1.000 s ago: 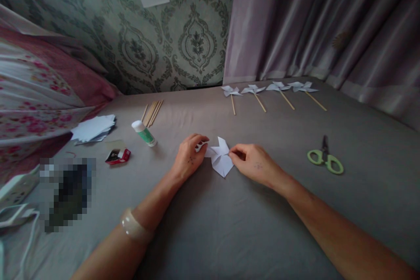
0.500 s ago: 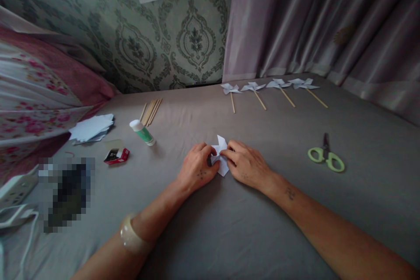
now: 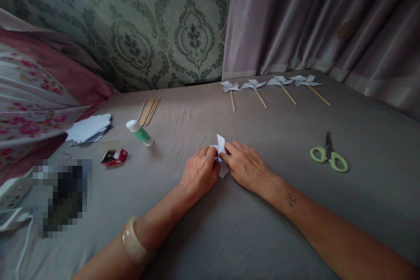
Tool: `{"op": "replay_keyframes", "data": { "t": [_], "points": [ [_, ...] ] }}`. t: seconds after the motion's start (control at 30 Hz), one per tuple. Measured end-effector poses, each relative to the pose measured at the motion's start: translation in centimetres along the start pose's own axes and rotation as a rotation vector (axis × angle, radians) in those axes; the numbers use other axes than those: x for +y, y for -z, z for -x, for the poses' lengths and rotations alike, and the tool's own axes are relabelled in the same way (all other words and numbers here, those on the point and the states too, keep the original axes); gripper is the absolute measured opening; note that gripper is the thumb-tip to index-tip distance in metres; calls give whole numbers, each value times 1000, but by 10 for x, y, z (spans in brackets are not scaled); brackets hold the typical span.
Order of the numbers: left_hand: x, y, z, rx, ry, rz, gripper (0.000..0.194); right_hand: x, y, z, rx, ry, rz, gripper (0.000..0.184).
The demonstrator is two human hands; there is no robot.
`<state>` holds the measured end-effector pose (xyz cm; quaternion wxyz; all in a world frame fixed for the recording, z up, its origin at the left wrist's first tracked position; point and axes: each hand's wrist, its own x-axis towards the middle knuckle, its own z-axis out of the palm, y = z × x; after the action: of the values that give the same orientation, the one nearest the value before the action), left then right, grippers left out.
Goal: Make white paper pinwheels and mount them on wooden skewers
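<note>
A white paper pinwheel [image 3: 222, 142] without a visible stick is between my hands, low over the grey sheet. My left hand [image 3: 201, 167] is closed, its curled fingers and thumb pinching the paper's left side and centre. From the right, my right hand [image 3: 246, 162] presses its fingertips and thumb onto the same pinwheel. Pointed blades show above and below the fingers; the middle is mostly hidden. Farther back, several finished pinwheels [image 3: 253, 85] on wooden sticks lie in a row.
Green-handled scissors [image 3: 328, 153] lie at right. To the left are a glue stick [image 3: 140, 133], wooden sticks [image 3: 149, 111], a small open red box [image 3: 113, 156], a paper stack [image 3: 90, 129], a blurred-out dark object [image 3: 65, 197] and a white power strip [image 3: 15, 188] with cables.
My left hand has rolled inward, its fingers curling closer over the pinwheel's centre. My right hand stays on the paper with little movement. The view has shifted slightly.
</note>
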<state>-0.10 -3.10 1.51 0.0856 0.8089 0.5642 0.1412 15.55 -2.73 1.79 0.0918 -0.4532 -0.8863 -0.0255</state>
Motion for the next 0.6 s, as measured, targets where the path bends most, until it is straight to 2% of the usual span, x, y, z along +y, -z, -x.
{"op": "replay_keyframes", "data": {
  "t": [0.2, 0.37, 0.5, 0.6],
  "points": [
    [-3, -2, 1, 43, 44, 53, 10, -8, 6, 1, -11, 70, 94, 25],
    [-5, -2, 1, 47, 40, 71, 7, -11, 7, -3, -60, 88, 89, 25],
    [-6, -2, 1, 44, 18, 65, 7, -5, 2, -2, -33, 31, -15, 26],
    [-9, -1, 2, 32, 14, 49, 8, 1, 2, 1, 45, -93, -188, 26]
  ]
}}
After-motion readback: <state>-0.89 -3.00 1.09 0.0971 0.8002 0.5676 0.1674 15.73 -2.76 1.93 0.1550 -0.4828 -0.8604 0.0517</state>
